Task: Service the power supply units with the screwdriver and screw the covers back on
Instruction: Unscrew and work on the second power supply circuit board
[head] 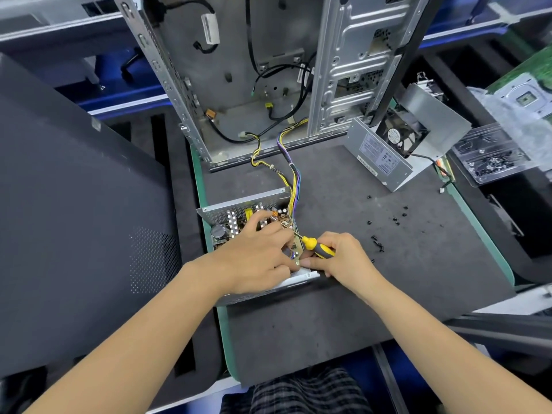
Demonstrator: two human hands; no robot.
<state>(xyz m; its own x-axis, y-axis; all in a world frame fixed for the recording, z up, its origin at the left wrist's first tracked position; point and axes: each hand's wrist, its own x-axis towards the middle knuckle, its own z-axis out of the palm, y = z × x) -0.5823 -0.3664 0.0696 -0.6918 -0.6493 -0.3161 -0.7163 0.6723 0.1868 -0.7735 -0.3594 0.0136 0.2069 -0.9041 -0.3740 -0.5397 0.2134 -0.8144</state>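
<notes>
Servicing stage: open power supply unit (254, 228) is uncovered, circuit board exposed, so work inside it looks mid-way and no cover is back on it yet.
Done so far: its lid is off; loose black screws (388, 225) lie scattered on the worktop (343, 318) toward the right edge, well apart from the unit.
Left to do: by my judgement, finishing the inside work, seating the cover and driving the screws back in; the second unit also remains.
Second unit: another grey power supply (379, 153) stands tilted near the far right corner, with a fan housing (418, 127) propped open just behind it, so it too looks unclosed.
Open unit, place: near the left edge of the worktop, about midway along it, in front of the upright computer case (254, 70).
Open unit, looks: perforated metal walls, heatsinks, a dark capacitor, a copper coil; a yellow-and-purple wire bundle (294, 174) runs from it into the case.
Left hand (257, 258): resting over the board, fingers curled down among the parts; whether it pinches anything I cannot tell.
Right hand (340, 255): fingers wrapped round the yellow-and-black screwdriver (318, 248), whose shaft angles up-left into the unit.
Screwdriver tip: hidden among the components near the left fingers.
</notes>
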